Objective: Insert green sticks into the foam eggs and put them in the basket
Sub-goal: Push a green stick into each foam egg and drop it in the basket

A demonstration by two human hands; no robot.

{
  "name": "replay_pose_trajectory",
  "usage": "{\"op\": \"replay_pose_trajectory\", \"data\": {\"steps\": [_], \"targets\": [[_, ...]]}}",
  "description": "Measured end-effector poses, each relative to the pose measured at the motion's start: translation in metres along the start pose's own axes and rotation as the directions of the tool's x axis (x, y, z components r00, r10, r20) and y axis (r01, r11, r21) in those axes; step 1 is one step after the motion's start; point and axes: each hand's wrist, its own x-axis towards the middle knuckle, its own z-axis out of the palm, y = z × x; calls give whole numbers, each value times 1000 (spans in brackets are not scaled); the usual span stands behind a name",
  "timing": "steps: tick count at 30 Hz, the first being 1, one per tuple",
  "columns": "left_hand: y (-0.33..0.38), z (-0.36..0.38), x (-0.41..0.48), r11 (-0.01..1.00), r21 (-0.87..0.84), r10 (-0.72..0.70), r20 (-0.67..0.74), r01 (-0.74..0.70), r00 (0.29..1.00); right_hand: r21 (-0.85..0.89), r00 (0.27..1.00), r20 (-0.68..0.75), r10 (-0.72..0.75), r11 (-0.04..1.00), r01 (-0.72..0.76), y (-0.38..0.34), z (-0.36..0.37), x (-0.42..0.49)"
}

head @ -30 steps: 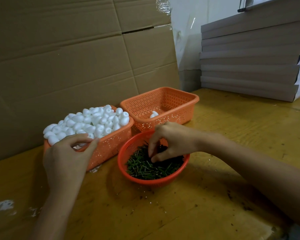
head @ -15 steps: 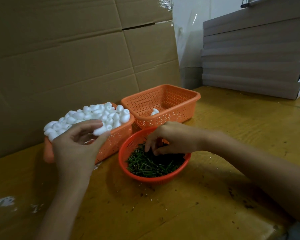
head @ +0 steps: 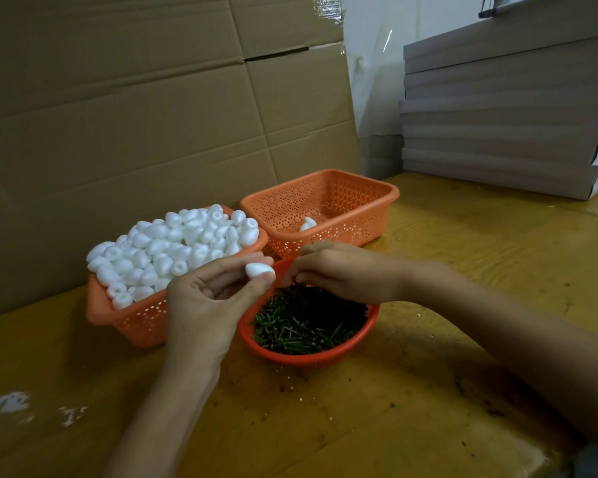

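My left hand (head: 211,301) pinches a white foam egg (head: 259,269) between thumb and fingers, above the left rim of the round red bowl (head: 304,357) of green sticks (head: 308,322). My right hand (head: 342,274) hovers over the bowl. Its fingertips are pinched together right next to the egg, on a green stick that they mostly hide. An orange basket (head: 142,322) heaped with foam eggs (head: 173,243) stands at the left. Behind the bowl, a second orange basket (head: 366,191) holds one egg (head: 308,224).
A cardboard sheet (head: 135,115) stands upright behind the baskets. A stack of flat grey boxes (head: 497,115) fills the back right of the wooden table (head: 463,236). White foam crumbs (head: 7,403) lie at the near left.
My left hand picked an egg out of the full basket and carried it right, towards the bowl. My right hand rose from the sticks to meet the egg.
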Motion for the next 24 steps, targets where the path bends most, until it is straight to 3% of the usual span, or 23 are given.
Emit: {"op": "replay_pose_trajectory", "data": {"steps": [9, 24], "targets": [[3, 1, 3, 941, -307, -143, 21, 143, 989, 80, 998, 4, -61, 995, 60, -3, -3, -1], [4, 1, 1, 954, -247, -170, 35, 173, 985, 23, 996, 81, -44, 999, 42, -4, -6, -3]]}}
